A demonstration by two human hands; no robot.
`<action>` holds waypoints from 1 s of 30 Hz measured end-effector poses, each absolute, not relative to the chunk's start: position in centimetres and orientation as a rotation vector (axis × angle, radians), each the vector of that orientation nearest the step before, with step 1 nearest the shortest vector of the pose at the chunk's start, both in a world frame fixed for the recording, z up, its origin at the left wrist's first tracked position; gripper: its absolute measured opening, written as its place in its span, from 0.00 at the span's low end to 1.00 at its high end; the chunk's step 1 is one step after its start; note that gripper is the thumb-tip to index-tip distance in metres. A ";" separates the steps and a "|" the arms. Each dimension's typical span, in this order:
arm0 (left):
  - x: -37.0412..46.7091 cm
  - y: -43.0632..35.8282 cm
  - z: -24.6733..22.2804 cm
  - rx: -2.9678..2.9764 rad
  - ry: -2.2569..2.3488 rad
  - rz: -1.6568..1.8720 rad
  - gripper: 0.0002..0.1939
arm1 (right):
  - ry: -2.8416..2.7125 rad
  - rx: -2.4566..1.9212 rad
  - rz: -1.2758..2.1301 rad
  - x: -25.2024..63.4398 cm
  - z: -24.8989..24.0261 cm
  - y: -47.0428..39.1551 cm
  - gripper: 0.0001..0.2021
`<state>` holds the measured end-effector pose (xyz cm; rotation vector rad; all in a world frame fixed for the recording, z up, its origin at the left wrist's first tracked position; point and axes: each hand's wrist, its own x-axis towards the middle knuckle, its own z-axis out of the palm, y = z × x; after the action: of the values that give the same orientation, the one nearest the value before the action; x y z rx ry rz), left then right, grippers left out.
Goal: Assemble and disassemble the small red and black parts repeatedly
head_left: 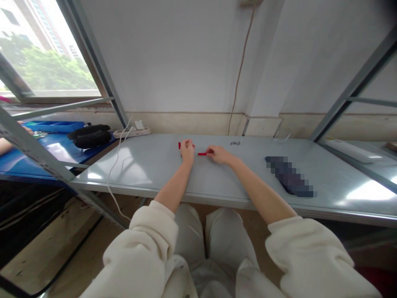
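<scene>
My left hand (187, 150) is closed over the grey tabletop. Its fingers are curled round a small red piece (179, 145), whose end sticks out on the left; a bit of red also shows at the fingertips. Just to the right, my right hand (218, 154) pinches a thin red stick-like piece (202, 154) that points left toward the other hand. A short gap separates the two hands. Both red pieces are too small and too covered by fingers to name exactly. Behind my right hand lie several small dark metal parts (235, 143).
A blurred-out dark item (290, 177) lies on the table (223, 182) at right. A power strip (133, 132) with a white cable (109, 178) sits back left. Beyond the metal frame, a black case (89, 136) and blue tray (56, 126) stand beside another person's arm (6, 145).
</scene>
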<state>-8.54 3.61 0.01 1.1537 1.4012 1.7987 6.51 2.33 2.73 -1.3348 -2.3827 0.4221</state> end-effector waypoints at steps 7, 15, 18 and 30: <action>-7.7 3.3 -0.2 1.468 1.213 1.637 0.05 | -1.928 -1.363 0.670 8.5 2.9 1.7 0.05; -7.3 3.1 -0.6 1.732 1.119 1.423 0.10 | -1.599 -1.303 0.783 8.3 2.2 2.1 0.05; -7.3 3.2 -0.7 1.706 1.065 1.383 0.09 | -1.560 -1.307 0.831 7.9 2.2 1.9 0.06; -7.1 3.4 -0.8 1.615 0.947 1.353 0.10 | -1.490 -1.268 0.918 8.0 2.0 2.1 0.06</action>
<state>-7.11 3.36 -0.78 1.6146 0.9467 1.3532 7.97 2.05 1.99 -1.2684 -1.4900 0.9182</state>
